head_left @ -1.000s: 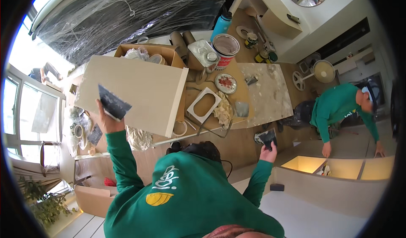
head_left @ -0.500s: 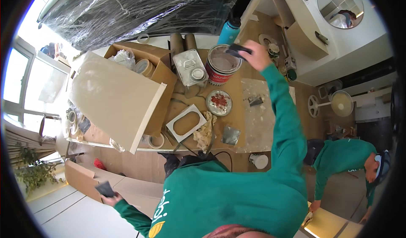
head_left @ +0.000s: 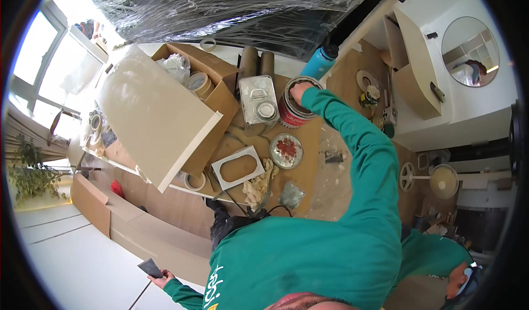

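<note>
Of the two hands, the right hand [head_left: 300,92] is at the open mouth of the round can [head_left: 292,118], with its fingers reaching inside; I cannot tell how far they are open, or whether they hold something, because the rim and the hand itself hide them. The left hand [head_left: 161,279] is well apart from the can, to its left and nearer to the person, with fingers closed on a dark flat scraper [head_left: 150,268]. The can stands on the bench [head_left: 306,172]. A metal tin [head_left: 257,98] is just left of it, a blue bottle [head_left: 320,62] just behind it, and a red-smeared lid [head_left: 286,150] in front of it.
</note>
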`<state>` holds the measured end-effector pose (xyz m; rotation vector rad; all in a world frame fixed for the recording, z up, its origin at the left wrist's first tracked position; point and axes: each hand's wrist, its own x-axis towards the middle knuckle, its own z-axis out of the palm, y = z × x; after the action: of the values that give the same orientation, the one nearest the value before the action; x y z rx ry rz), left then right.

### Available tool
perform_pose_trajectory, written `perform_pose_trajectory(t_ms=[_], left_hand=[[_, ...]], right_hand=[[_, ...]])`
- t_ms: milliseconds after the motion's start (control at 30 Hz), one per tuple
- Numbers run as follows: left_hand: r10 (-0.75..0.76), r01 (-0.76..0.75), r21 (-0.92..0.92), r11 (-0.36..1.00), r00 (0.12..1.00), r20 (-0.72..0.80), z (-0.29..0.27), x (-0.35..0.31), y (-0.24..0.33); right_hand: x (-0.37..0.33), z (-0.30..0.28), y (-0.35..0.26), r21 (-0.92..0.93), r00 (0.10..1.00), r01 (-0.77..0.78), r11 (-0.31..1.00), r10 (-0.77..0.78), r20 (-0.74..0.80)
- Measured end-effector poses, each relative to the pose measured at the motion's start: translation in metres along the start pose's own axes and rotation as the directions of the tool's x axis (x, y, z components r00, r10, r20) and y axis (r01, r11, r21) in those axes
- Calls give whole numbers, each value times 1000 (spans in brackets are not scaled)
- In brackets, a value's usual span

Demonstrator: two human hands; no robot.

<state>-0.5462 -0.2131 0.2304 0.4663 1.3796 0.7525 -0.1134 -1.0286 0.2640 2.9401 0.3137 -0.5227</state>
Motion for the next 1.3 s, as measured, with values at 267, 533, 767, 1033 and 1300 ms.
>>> perform_pose_trajectory(t_ms=[267, 533, 767, 1033, 1300], left_hand=[[-30, 29, -45, 999, 1000, -4, 23, -7, -17], [108, -139, 75, 987, 940, 324, 108, -84, -28], [10, -166, 73, 983, 450, 893, 227, -159, -95], [-514, 4, 516, 856, -84, 854, 323, -392, -260], [-832, -114, 830, 546, -189, 522, 324, -498, -388]], right_hand=[[20, 14, 17, 94, 976, -162, 982, 146, 160], [-32, -48, 75, 424, 974, -225, 877, 217, 67], [-103, -69, 114, 610, 937, -113, 785, 288, -197], [-197, -168, 79, 862, 944, 65, 503, 250, -217], [-286, -224, 9, 805, 907, 121, 581, 265, -327]])
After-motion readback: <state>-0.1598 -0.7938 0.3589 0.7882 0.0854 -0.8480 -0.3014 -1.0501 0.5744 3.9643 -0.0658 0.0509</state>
